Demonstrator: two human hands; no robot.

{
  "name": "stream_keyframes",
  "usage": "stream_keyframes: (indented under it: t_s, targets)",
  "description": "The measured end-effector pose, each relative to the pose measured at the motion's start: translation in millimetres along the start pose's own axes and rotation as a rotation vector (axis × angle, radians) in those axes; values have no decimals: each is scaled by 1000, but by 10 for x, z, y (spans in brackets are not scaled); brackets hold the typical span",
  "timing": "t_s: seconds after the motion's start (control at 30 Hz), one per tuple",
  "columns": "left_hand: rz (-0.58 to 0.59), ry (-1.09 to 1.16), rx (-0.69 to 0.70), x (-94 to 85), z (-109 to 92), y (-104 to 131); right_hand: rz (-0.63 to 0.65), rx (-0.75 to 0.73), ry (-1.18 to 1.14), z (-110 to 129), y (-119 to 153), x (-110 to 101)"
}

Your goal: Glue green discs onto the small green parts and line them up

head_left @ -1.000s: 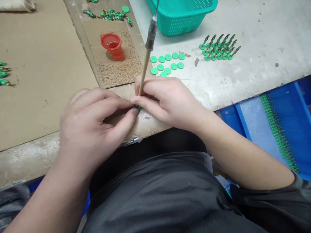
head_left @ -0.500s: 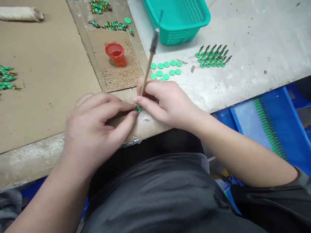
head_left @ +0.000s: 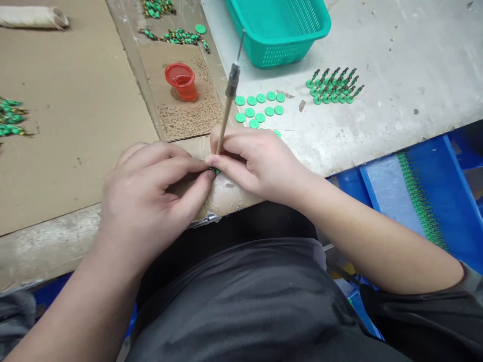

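At the table's front edge my left hand pinches a tiny green-and-dark figure between thumb and index finger. Most of that piece is hidden by fingertips. My right hand is closed around a slim wooden-handled tool, which has a dark sleeve and a thin needle-like end pointing up. The tool's lower end is covered by my fingers. The right thumb and fingertips meet the left fingertips at the little figure. Just beyond my right hand lie several loose green button-like discs.
A red cup of liquid stands on stained cardboard. Behind are piles of green-and-dark figures and a teal basket. Figures on green discs stand in rows at right. A blue tray below the table holds more.
The tool's upper end has swung slightly left and down. My right thumb has shifted a little left and now covers more of the green piece. My left hand is almost still.
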State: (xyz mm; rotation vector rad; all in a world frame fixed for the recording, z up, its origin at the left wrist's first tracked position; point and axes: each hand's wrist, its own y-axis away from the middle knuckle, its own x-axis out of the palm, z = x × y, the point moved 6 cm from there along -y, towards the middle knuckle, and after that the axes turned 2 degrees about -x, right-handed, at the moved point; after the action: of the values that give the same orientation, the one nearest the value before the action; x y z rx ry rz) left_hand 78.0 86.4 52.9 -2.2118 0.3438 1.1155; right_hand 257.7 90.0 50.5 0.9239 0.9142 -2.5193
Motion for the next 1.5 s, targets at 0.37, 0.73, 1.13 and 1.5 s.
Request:
stream_keyframes:
  t_s: [0.37, 0.73, 1.13, 1.5]
  targets:
    - [53, 26, -73, -51, 38, -31, -40, 128, -62, -9, 27, -20]
    - [3, 231, -344, -79, 27, -10, -416, 460, -295, 17, 616, -234]
    - [138, 732, -575, -427, -181, -152, -359, 435, -224, 60, 595, -223]
    - [178, 696, -527, -448, -282, -237, -357, 332, -212, 123, 555, -247]
